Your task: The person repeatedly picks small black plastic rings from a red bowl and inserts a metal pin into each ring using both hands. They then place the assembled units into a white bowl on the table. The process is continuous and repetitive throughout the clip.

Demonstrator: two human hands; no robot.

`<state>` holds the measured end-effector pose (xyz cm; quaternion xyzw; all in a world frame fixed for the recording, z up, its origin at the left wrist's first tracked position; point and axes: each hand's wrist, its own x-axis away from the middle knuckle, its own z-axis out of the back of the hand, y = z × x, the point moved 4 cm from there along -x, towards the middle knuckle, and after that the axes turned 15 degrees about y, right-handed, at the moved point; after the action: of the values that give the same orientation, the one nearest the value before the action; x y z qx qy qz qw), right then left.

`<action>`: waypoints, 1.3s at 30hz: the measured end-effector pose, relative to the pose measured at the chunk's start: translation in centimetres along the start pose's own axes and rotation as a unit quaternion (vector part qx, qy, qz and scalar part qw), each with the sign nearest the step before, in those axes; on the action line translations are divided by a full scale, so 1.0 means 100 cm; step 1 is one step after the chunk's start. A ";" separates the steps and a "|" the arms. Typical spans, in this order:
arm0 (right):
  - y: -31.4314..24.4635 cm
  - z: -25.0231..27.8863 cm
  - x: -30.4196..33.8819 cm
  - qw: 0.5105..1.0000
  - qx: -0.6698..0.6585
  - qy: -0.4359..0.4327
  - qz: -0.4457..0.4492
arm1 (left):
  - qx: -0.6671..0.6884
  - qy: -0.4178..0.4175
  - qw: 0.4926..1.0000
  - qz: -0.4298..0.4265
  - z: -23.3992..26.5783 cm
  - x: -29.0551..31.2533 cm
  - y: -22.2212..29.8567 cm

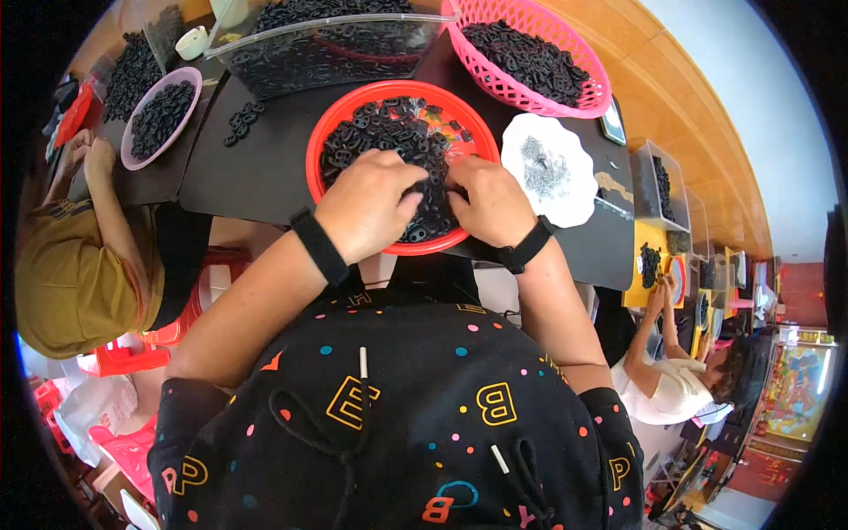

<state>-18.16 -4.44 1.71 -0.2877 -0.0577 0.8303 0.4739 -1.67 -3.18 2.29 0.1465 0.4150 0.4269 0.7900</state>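
Beyond one dotted shirt (411,389), two curled hands (369,201) (490,201), grip unclear, touch black pieces (380,132) in one red basin (314,159).

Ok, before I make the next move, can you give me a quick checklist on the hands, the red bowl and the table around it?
1. Hands at the bowl: ok. Left hand and right hand are both at the red bowl.
2. Pieces available: ok. Many small black pieces lie in the bowl.
3. Grip: cannot tell. The fingertips are partly hidden, so a held piece can't be confirmed.
4. White plate within reach: ok, seemingly. It sits just right of the bowl, with small silvery pieces on it.
5. Table free of strays: not ok. A small black cluster lies left of the bowl.
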 end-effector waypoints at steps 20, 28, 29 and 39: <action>0.028 0.026 0.019 0.983 -0.099 0.120 -0.096 | 0.019 -0.036 0.999 -0.009 -0.012 0.006 -0.005; 0.010 -0.001 0.000 0.998 0.049 0.041 0.014 | 0.155 0.054 0.966 0.199 0.002 0.020 -0.022; 0.010 -0.003 -0.001 0.998 0.057 0.033 0.014 | 0.189 0.064 0.953 0.227 0.000 0.023 -0.028; 0.003 -0.011 -0.005 0.994 0.105 0.025 -0.021 | 0.263 0.083 0.919 0.283 0.005 0.031 -0.040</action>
<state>-17.64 -5.19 0.87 -0.2553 0.0358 0.8143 0.5200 1.85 -3.04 -1.37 0.4243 0.5173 0.5191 0.5319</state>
